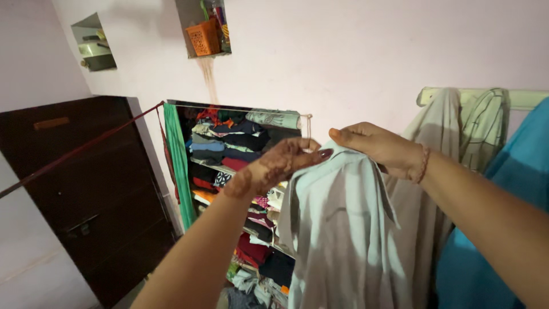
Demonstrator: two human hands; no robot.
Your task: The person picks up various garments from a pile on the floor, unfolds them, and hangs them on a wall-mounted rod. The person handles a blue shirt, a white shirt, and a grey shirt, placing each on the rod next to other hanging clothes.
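A pale grey-green shirt (337, 229) hangs down in front of me, held up by its collar. My left hand (280, 163), marked with dark henna patterns, pinches the collar's left side. My right hand (377, 146), with a thin bracelet at the wrist, grips the collar's right side with closed fingers. Both hands are raised at chest height, close together, with the shirt's body draping below them.
Behind the shirt a wall recess holds shelves (234, 154) stacked with folded clothes, with a green curtain (178, 166) pulled aside. A dark wooden door (86, 194) stands at left. More garments (474, 131) hang from a rail at right, beside a blue cloth (503, 229). An orange basket (203, 38) sits in a high niche.
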